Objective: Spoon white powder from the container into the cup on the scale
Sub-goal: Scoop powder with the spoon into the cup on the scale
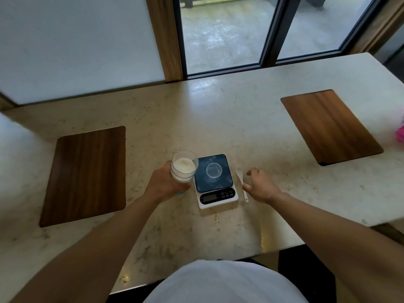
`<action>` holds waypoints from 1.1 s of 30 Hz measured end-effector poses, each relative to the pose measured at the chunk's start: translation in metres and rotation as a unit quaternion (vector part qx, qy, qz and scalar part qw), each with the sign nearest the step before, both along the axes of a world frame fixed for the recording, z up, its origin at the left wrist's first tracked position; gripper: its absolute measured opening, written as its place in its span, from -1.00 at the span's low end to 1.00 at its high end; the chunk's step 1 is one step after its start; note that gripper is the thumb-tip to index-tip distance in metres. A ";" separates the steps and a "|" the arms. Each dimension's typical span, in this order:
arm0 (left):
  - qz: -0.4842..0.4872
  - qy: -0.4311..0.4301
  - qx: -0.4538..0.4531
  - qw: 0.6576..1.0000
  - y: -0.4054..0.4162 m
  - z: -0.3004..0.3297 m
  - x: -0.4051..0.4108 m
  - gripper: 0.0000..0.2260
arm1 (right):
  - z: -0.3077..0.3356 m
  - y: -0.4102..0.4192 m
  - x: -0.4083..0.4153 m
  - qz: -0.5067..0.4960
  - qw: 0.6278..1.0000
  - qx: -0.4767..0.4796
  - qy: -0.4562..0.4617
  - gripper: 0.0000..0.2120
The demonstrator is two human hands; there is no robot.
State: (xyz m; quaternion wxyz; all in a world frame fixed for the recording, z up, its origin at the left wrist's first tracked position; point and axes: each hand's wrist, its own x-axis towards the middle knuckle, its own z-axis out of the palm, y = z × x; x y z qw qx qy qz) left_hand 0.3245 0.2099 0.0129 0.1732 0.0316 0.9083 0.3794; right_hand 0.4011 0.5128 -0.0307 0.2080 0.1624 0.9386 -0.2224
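Observation:
A clear container (184, 168) of white powder stands just left of the scale, and my left hand (164, 184) is wrapped around its side. The small kitchen scale (215, 182) has a dark top plate, with a small clear cup (214, 170) standing in the middle of it. A white plastic spoon (242, 182) lies on the counter right of the scale, bowl pointing away from me. My right hand (261, 185) hovers beside the spoon's handle with fingers spread, holding nothing.
The pale stone counter (218, 119) carries a wooden mat at the left (85, 176) and another at the far right (330, 127). A pink object (400, 132) shows at the right edge. A window stands behind the counter.

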 end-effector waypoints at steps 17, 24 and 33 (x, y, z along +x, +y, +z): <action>-0.008 0.001 -0.006 1.000 -0.004 -0.003 0.015 -0.27 | -0.014 -0.005 0.008 -0.031 0.997 0.013 -0.065 -0.72; -0.015 -0.006 -0.007 1.000 -0.005 -0.002 0.017 -0.26 | -0.017 -0.008 0.005 -0.037 0.997 0.006 -0.071 -0.69; -0.016 0.003 -0.017 1.000 -0.005 -0.002 0.016 -0.27 | -0.006 -0.004 0.001 -0.052 0.999 0.001 -0.006 -0.69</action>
